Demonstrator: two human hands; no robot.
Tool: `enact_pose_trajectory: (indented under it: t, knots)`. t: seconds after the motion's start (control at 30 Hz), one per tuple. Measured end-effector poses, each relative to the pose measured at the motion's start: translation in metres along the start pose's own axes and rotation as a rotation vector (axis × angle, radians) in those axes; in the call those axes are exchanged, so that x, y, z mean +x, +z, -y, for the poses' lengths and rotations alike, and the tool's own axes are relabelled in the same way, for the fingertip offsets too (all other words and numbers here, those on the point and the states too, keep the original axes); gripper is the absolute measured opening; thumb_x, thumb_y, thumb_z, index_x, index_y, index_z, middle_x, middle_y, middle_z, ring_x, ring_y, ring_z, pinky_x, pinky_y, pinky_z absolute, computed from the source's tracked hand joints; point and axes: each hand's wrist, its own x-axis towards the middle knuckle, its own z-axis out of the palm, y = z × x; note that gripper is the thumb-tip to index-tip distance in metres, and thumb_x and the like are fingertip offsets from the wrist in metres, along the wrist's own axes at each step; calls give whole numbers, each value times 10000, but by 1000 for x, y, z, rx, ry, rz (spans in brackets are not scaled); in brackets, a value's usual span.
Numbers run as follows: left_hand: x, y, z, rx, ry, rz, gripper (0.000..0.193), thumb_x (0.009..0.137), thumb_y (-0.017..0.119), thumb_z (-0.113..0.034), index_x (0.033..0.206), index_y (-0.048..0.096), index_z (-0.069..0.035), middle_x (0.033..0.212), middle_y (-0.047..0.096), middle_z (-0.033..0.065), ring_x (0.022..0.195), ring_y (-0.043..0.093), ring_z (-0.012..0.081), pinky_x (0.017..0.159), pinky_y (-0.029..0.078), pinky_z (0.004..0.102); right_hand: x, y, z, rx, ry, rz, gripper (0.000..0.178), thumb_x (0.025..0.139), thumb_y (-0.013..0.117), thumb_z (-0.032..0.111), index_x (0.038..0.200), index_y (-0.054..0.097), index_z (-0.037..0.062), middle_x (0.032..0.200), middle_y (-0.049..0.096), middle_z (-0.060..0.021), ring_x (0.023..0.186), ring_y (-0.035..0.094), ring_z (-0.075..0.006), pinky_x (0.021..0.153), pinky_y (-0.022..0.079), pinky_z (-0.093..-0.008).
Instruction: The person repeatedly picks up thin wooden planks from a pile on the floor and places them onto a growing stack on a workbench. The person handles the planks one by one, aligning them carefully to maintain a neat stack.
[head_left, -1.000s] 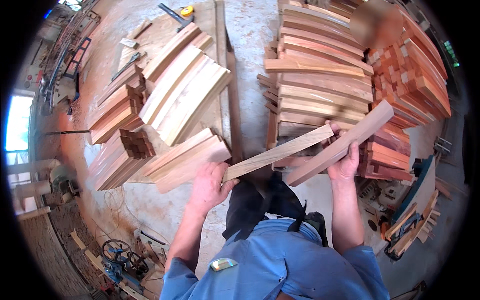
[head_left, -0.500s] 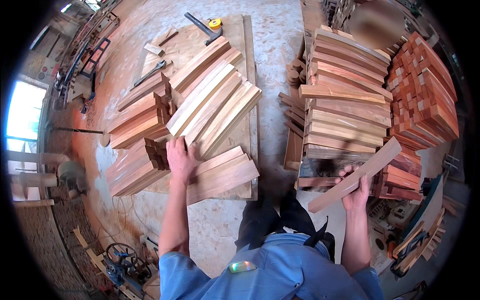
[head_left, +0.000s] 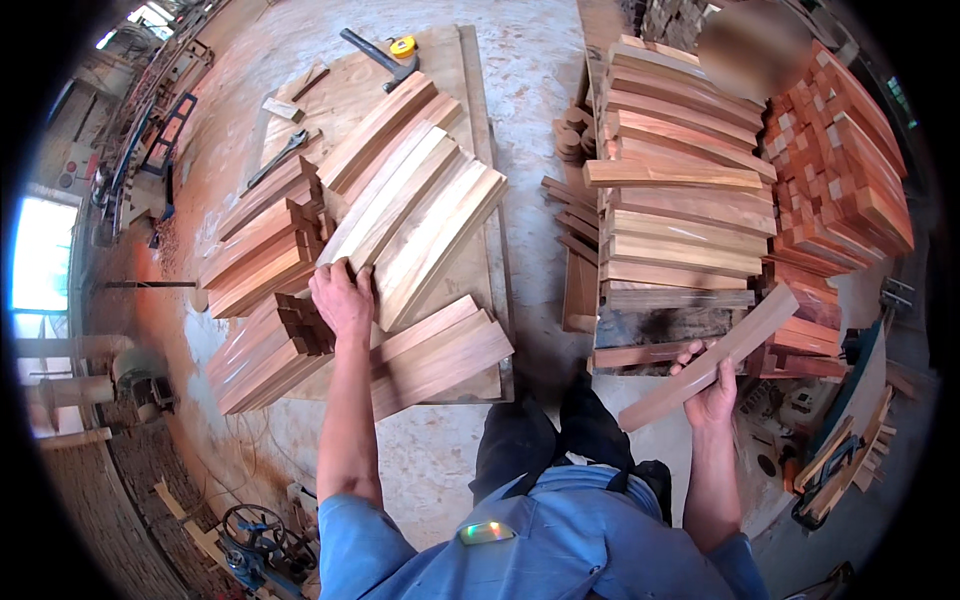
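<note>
My right hand (head_left: 712,392) grips a slightly curved wooden slat (head_left: 755,325) near its middle, tilted in the air at the right pile's near end. Its thumb lies on one edge and fingertips show past the other. At the left, my left hand (head_left: 343,302) has bent fingers and thumb closed on the near end of a pale wooden slat (head_left: 385,195) in a slanted stack; the fingertips are partly hidden. Touching that slat is another pale slat group (head_left: 445,235). Two loose slats (head_left: 440,365) lie beside my left wrist, nearer to me.
Reddish slat bundles (head_left: 262,350) line the board's left side. Beyond them lie an adjustable wrench (head_left: 275,160), a hammer (head_left: 378,58) and a yellow tape measure (head_left: 403,47). A long row of slats (head_left: 690,210) and a reddish block stack (head_left: 840,160) stand right.
My left hand has shifted slightly left and nearer, and the gap between the pale slats by it looks changed. My right hand keeps its slat, which has tilted a little. The view has shifted slightly.
</note>
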Motion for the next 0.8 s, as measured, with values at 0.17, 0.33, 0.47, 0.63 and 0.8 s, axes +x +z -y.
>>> enact_pose_trajectory:
  t: [0.17, 0.33, 0.47, 0.63, 0.8]
  knots:
    - [1, 11, 0, 80, 60, 4, 359, 801, 747, -281, 1081, 669, -69, 1101, 611, 168, 1044, 557, 356, 899, 461, 461, -5, -24, 2, 56, 58, -52, 402, 928, 624, 402, 1203, 518, 129, 1099, 582, -103, 1003, 594, -269, 872, 524, -458]
    - [-16, 5, -40, -32, 197, -101, 439, 832, 720, -234, 1205, 612, -30, 1148, 609, 205, 1069, 571, 402, 924, 469, 479, -2, -39, 8, 25, 13, -133, 386, 934, 624, 368, 1191, 517, 100, 1063, 628, -113, 964, 643, -274, 813, 564, -459]
    - [-56, -6, -146, -585, 272, 349, 344, 851, 680, -100, 1174, 595, -16, 1148, 619, 186, 1084, 586, 363, 932, 484, 436, -2, -53, 19, 4, -26, -193, 340, 942, 624, 320, 1155, 533, 71, 1021, 645, -119, 932, 652, -263, 779, 579, -444]
    - [-118, 0, -276, -572, 768, 429, 503, 741, 731, -123, 1210, 576, -24, 1210, 588, 166, 1103, 558, 353, 948, 459, 447, -7, -78, 24, 25, -16, -264, 314, 957, 610, 298, 1157, 535, 68, 1020, 648, -123, 892, 657, -263, 776, 579, -442]
    - [-145, 20, -354, -462, 860, 464, 537, 747, 713, -136, 1248, 553, -25, 1164, 599, 151, 1114, 551, 349, 934, 458, 437, -14, -88, 36, -33, -4, -375, 294, 972, 588, 336, 1103, 530, 79, 995, 628, -124, 903, 639, -275, 813, 555, -458]
